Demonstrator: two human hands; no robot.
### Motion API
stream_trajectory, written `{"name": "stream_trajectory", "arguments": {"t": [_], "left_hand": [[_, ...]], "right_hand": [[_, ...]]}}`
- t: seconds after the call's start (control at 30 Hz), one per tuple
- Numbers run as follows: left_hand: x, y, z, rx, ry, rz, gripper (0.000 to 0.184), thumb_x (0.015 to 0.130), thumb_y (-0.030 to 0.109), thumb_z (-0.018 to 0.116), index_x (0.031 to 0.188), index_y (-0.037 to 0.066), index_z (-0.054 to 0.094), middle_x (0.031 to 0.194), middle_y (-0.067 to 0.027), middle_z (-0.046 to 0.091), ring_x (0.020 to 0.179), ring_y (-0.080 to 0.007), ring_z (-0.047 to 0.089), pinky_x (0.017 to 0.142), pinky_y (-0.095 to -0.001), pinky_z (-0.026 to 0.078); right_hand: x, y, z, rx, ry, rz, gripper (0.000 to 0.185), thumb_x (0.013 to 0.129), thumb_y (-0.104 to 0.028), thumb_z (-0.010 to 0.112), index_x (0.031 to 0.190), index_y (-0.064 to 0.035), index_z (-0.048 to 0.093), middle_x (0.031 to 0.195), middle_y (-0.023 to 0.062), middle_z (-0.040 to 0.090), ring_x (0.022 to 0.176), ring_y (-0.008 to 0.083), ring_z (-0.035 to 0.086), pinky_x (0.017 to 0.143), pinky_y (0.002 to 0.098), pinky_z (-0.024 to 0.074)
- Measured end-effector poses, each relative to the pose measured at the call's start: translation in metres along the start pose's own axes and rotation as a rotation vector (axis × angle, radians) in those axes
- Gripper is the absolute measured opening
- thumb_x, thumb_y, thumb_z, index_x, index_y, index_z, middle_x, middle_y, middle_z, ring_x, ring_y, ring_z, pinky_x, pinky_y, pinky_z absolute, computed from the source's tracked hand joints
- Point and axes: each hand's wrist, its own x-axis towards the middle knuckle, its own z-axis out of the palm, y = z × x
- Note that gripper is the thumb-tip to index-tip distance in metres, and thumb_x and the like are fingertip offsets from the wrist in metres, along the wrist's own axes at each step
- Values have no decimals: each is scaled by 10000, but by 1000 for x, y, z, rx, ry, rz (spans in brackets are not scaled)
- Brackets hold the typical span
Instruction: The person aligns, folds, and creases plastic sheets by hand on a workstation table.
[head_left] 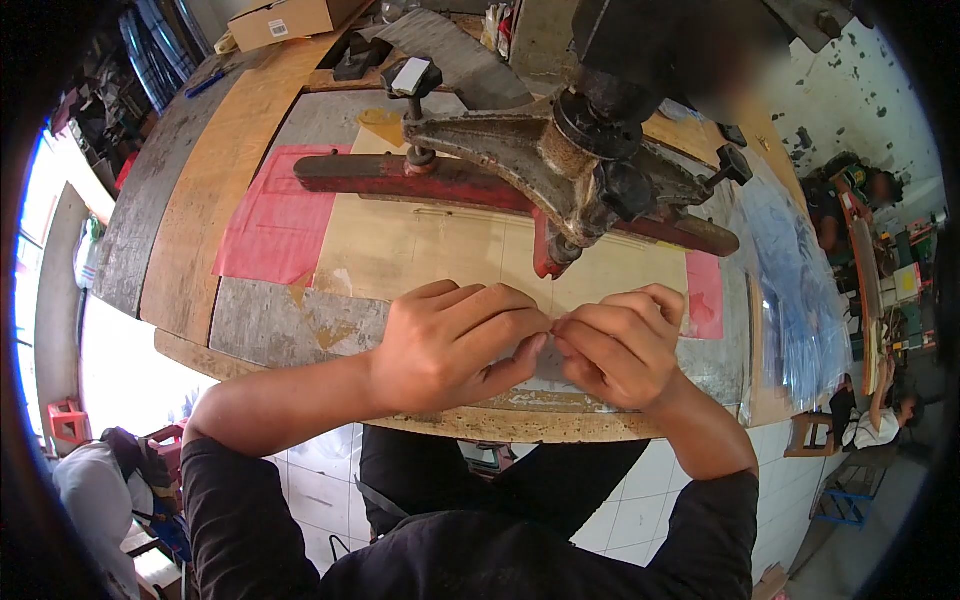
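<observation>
The person's 2 hands meet at the front of a worn workbench (262,318), fingertips close together just in front of a dark metal press. The left hand (460,345) is palm down, its fingers bent and its thumb tucked near the index fingertip; the right hand (625,345) mirrors it, fingers curled and thumb brought toward the forefinger. Whether either has hold of something small I cannot tell, as the fingers hide the spot. Beyond them, a pale yellow sheet (450,262) lies flat on the bench, with a pink sheet (280,225) at its left end and a smaller pink piece (706,300) at its right. The metal press (500,140) stands over the yellow sheet, its long red bar (460,192) running crosswise above it. Clear plastic sheets (795,270) are heaped to the right. At the far left are a cardboard box (290,24) and a blue pen (204,83).
</observation>
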Motion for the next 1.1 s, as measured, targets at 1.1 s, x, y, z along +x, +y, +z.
{"name": "stream_trajectory", "arguments": {"t": [1.1], "left_hand": [[-3, 0, -4, 208, -174, 46, 276, 713, 118, 849, 936, 66, 695, 901, -38, 694, 655, -179, 671, 584, -306, 520]], "right_hand": [[2, -11, 10, -90, -164, 52, 348, 742, -175, 780, 1066, -52, 743, 1054, 17, 670, 932, 188, 619, 878, 381, 398]]}}
